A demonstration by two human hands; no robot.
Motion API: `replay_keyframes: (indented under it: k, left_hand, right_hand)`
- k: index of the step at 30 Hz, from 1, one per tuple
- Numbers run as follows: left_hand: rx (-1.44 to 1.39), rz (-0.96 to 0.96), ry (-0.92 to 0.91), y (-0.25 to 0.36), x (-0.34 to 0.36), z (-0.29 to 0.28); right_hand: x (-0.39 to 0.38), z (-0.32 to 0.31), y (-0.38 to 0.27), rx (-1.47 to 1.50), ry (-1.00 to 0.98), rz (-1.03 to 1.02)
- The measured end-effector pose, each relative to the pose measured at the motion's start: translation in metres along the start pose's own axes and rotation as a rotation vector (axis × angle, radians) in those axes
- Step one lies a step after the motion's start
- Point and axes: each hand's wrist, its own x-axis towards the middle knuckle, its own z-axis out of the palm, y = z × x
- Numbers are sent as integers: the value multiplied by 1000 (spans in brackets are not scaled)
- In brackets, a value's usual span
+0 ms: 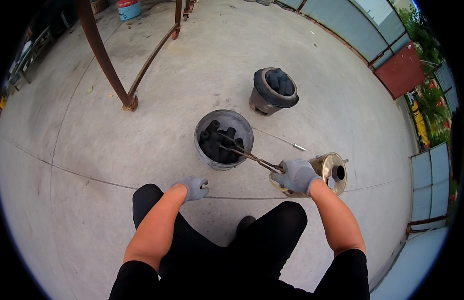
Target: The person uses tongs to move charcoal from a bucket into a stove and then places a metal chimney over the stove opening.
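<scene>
Several charcoal pieces (223, 155) left in bucket (238, 120), none lifted clear; dark contents (279, 81) already in stove (264, 102). I see right hand (298, 175) gripping tongs (250, 156), left hand (194, 189) half-curled, empty.

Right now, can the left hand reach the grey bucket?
Likely yes: the left hand looks empty and near the grey bucket, with floor between; the tongs enter from the right.

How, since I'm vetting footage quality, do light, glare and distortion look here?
Head view: soft, even light, no hard-edged shadows on the grey concrete floor; head view: sheen on the gold-coloured cylindrical metal can; head view: black charcoal pieces show little surface detail; head view: fisheye bows the rusty brown steel post and blackens corners.
</scene>
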Motion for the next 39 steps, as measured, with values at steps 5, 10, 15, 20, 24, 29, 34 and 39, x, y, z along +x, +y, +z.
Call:
replay_keyframes:
  k: [5,10,15,20,24,29,34,39]
  left_hand:
    - [-34,-18,-2,7,-8,-6]
    - [-45,-33,-24,5,-10,-6]
    - [5,6,-37,-4,8,4]
    - [62,-21,-41,-2,3,2]
    - [36,-35,-52,1,5,3]
    - [34,-27,-41,5,3,4]
    - [10,-38,-28,1,3,8]
    - [36,-34,-31,2,8,7]
  right_hand:
    - [-14,10,38,281,43,34]
    - [-61,4,64,803,226,185]
    - [-53,12,106,1195,427,197]
    - [-1,-13,121,1092,570,353]
    - [64,-15,148,1259,653,395]
    - [118,-5,155,1269,599,362]
    - [132,-8,169,1333,585,349]
    - [141,-9,183,1066,403,368]
